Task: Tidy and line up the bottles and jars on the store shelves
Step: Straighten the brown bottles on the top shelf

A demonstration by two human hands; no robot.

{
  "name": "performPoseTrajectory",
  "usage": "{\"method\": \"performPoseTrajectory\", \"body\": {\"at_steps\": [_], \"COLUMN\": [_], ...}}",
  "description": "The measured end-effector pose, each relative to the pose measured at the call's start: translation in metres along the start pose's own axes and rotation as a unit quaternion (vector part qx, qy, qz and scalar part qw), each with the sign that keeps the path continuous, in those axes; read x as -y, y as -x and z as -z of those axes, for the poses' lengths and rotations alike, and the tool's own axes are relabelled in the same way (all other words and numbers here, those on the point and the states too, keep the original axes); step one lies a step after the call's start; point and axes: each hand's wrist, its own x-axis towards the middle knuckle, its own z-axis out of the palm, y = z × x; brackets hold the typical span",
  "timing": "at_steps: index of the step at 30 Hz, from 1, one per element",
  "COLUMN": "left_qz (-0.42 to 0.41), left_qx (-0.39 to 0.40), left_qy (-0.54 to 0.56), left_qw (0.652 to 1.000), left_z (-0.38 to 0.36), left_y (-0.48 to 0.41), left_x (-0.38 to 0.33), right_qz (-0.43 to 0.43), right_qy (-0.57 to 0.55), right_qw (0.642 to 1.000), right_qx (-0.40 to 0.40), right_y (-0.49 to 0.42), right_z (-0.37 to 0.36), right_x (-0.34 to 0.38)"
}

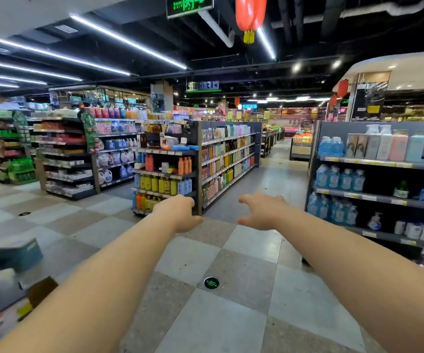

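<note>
Bottles (158, 184) upright, hands (180, 212) (262, 211) seemingly empty

Right of me: shelves (379, 198) carrying blue pump bottles (339, 179), upright in rows, some gaps. Ahead, end shelf (163, 175): yellow bottles (158, 184) upright, packed side by side; orange bottles (185, 165) above, in two separate clusters.

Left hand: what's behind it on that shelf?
Beside the left hand, orange and yellow bottles stand on the bottom tier of the end shelf; the tier's right part is covered.
</note>
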Motion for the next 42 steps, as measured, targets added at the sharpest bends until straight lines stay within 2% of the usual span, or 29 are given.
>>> {"method": "performPoseTrajectory", "body": {"at_steps": [12, 20, 28, 34, 42], "left_qz": [0.016, 0.034, 0.067, 0.097, 0.127], "left_qx": [0.011, 0.019, 0.023, 0.013, 0.026], "left_qy": [0.01, 0.023, 0.026, 0.031, 0.033], "left_qw": [1.0, 0.999, 0.997, 0.995, 0.991], "left_z": [-0.055, -0.096, -0.135, -0.154, -0.182], "left_y": [-0.174, -0.287, -0.425, -0.526, -0.639], "left_x": [0.099, 0.143, 0.181, 0.198, 0.259], "right_qz": [-0.012, -0.003, 0.037, 0.064, 0.095], "right_qy": [-0.035, -0.054, -0.094, -0.064, -0.056], "right_qw": [0.999, 0.998, 0.994, 0.996, 0.993], "right_qx": [0.004, 0.027, 0.034, 0.025, 0.039], "right_y": [-0.207, -0.336, -0.5, -0.62, -0.754], "right_z": [-0.042, -0.075, -0.106, -0.11, -0.128], "right_x": [0.029, 0.021, -0.006, -0.024, -0.008]}}
